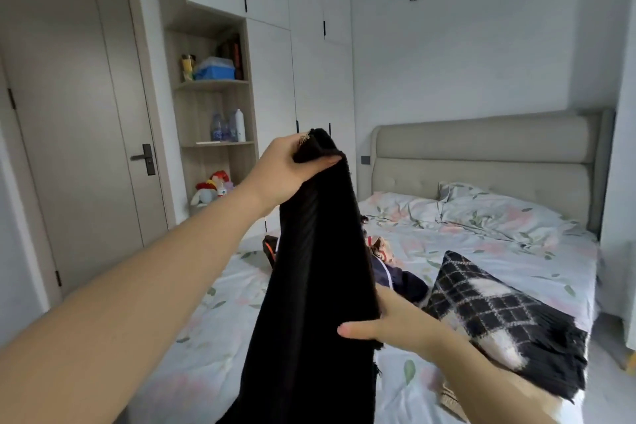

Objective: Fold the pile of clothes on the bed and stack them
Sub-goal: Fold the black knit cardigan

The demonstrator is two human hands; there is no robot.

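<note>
— Where is the piece being worked on?

— The black garment [320, 268] hangs in the air over the near side of the bed [213, 327]. It is a long ribbed length, doubled over at the top. The left hand [292, 165] holds that top bunched in a closed grip, raised high. The right hand [395, 323] takes the side edge lower down. Its thumb lies across the front, and its fingers are behind the cloth and out of sight, so it is probably a pinch rather than a fist.

— And the other clothes?

— The pile [389, 262] lies mid-bed, just behind the hanging cloth. It is mostly dark pieces with some orange and white trim. A black-and-white checked piece [499, 313] with a fringed edge lies at the near right of the bed, beside the right forearm. Further off, a pillow [499, 213] sits against the headboard [481, 148].

— Which step is this, would you say?

— Early in this garment's fold, I judge. It is lifted and held out but not yet laid flat, and the pile has more waiting.

— What does the next move call for?

— Long, soft cloth like this will swing and slip. Both grips should hold while it is lowered onto bare sheet clear of the pile, and then it can be smoothed and halved. Letting one end drop first risks a twisted fold.
</note>
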